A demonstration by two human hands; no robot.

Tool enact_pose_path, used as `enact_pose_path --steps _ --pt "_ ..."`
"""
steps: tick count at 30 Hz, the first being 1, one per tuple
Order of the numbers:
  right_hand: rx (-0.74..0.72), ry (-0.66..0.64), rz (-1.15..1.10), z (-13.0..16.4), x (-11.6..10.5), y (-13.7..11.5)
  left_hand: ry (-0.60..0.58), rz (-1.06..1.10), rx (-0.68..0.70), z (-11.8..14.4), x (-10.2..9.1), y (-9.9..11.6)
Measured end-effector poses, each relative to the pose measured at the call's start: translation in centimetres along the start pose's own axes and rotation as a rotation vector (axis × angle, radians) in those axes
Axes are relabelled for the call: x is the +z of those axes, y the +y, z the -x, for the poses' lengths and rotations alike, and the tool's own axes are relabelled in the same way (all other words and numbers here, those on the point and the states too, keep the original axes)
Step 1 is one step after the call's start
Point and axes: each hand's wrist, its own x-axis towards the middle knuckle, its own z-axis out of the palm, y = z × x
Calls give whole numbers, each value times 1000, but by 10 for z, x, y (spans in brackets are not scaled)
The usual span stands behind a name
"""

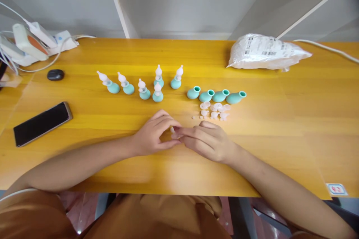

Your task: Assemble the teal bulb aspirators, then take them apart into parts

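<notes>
Close to the table's front, my left hand (155,136) and my right hand (207,141) meet with their fingertips pinched together. Between them is a small whitish plastic piece (173,130), mostly covered by the fingers. To the right, just beyond my right hand, lie clear plastic rings (217,106), small pale nozzle parts (215,114) and tiny discs (193,117). Behind these, several open teal rubber bulbs (221,96) stand in a row. Farther left are several teal bulbs fitted with pale pink tips (157,93), which look like nasal aspirators.
A phone (42,124) and a black oval case (55,74) lie on the left of the wooden table (280,130). Power strips with cables (60,43) fill the back left corner. A white plastic parcel (266,52) lies at the back right, near a grey partition (179,11).
</notes>
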Motion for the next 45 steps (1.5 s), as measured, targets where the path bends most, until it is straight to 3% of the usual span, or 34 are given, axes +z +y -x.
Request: enact_pose_path --steps 4,8,10,12,18,24,31,37,45 --pt "-96 69 35 -2 -4 2 25 22 61 0 1 -1" --pt "95 153 175 6 -11 18 64 45 71 -2 3 -2" --pt "225 101 283 10 -16 27 82 54 48 -2 3 -2" --pt "261 22 352 12 -20 32 104 50 17 -2 2 -2" --pt "237 -129 429 11 -30 31 136 56 -63 -2 1 -1" --pt "197 -240 464 11 -20 31 202 137 -77 -4 0 -1" --pt "168 -284 483 10 -15 29 250 226 -100 -5 5 -3" --pt "196 -219 390 7 -12 24 263 315 -154 0 11 -5" --pt "202 -73 125 2 -4 12 168 58 -141 4 4 -4"
